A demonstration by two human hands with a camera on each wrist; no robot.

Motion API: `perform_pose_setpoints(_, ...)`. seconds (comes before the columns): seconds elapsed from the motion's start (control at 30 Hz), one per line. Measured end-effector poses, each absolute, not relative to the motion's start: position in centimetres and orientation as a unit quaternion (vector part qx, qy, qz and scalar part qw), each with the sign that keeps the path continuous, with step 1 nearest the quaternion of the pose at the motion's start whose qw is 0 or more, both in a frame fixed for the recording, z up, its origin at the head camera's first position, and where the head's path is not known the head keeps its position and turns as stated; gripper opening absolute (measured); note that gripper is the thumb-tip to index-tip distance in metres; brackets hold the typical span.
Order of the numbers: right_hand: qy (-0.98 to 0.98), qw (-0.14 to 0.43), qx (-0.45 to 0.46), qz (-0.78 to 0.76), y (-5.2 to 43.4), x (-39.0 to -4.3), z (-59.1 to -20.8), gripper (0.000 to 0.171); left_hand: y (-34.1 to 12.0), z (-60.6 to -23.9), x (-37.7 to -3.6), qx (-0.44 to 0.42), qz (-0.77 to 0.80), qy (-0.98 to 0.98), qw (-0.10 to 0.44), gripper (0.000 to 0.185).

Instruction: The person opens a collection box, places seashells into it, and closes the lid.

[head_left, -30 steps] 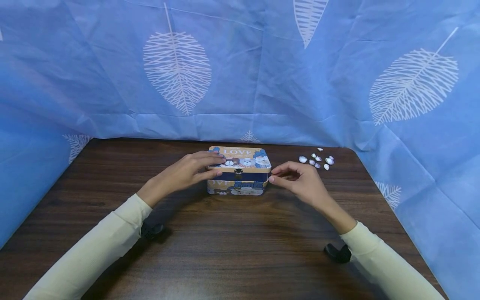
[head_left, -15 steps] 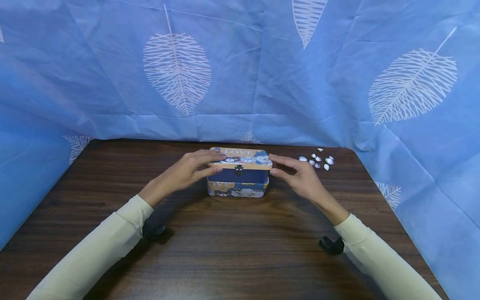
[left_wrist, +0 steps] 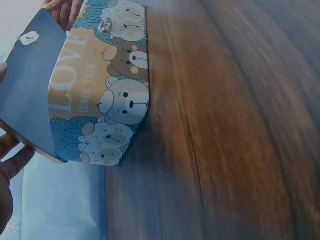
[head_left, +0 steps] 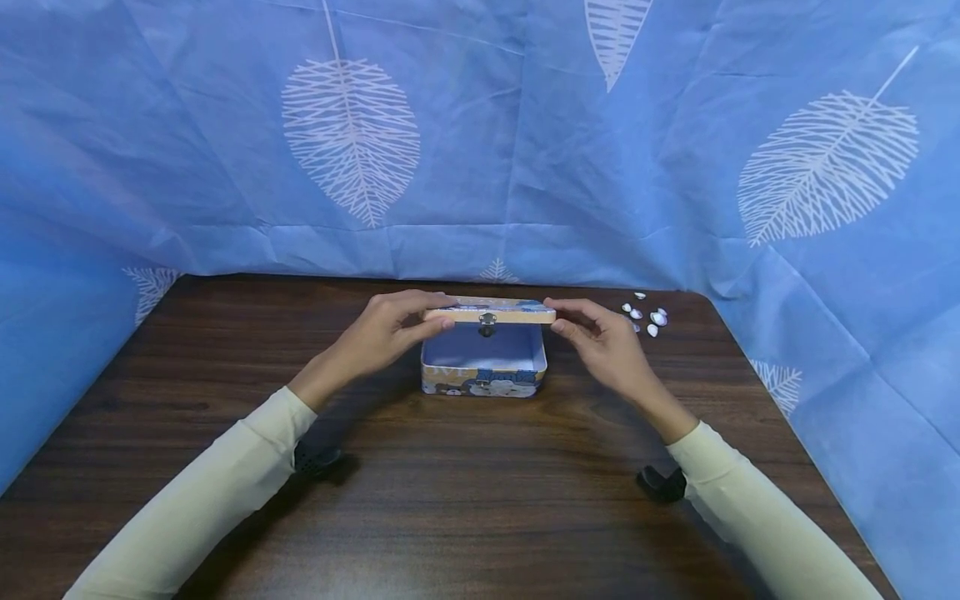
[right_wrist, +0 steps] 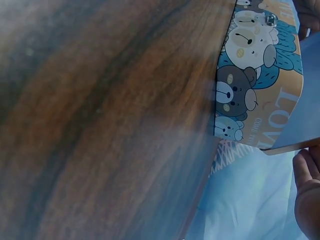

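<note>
Tin lid point(head_left: 491, 311) is being pinched at its ends by left hand point(head_left: 382, 332) and right hand point(head_left: 603, 343), half raised; shells point(head_left: 647, 317) are lying unpacked near the table's far right corner.

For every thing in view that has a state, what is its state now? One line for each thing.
Tin box: open, upright on the table.
Lid: raised, held at both ends.
Left hand: grips the lid's left end.
Right hand: grips the lid's right end.
Shells: loose on the table.
</note>
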State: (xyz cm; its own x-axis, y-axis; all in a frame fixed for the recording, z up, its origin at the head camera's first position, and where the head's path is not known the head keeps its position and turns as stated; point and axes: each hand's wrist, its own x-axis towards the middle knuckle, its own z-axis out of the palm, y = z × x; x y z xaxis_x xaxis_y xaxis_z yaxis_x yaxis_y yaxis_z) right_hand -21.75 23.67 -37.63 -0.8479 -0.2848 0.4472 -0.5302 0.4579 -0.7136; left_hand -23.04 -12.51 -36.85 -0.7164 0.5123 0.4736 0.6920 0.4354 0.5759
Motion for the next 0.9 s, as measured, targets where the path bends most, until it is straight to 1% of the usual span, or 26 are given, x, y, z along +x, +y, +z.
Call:
perform_pose_setpoints(0.27,-0.845,0.14,0.207,0.473,23.6,-22.1,-37.7,0.028,-11.6,-36.7,-22.6,-0.292,-0.426,-0.848,0.117,0.033)
perform_pose_setpoints(0.4,-0.843,0.154,0.196,0.477,23.3,-22.5,-37.3,0.026,-11.3,-36.3,-22.9,-0.28,-0.443,-0.841,0.138,0.032)
perform_pose_setpoints(0.5,-0.847,0.16,0.183,0.474,23.2,-22.8,-37.0,0.026,-11.3,-36.1,-23.2,-0.273,-0.461,-0.833,0.141,0.034)
perform_pose_setpoints(0.73,-0.821,0.12,0.146,0.539,22.6,-24.0,-36.5,0.039,-11.4,-36.0,-23.8,-0.242,-0.49,-0.826,0.139,0.04)
perform_pose_setpoints(0.9,-0.808,0.112,0.134,0.563,22.5,-24.7,-36.6,0.041,-11.3,-36.2,-24.2,-0.224,-0.515,-0.815,0.146,0.039)
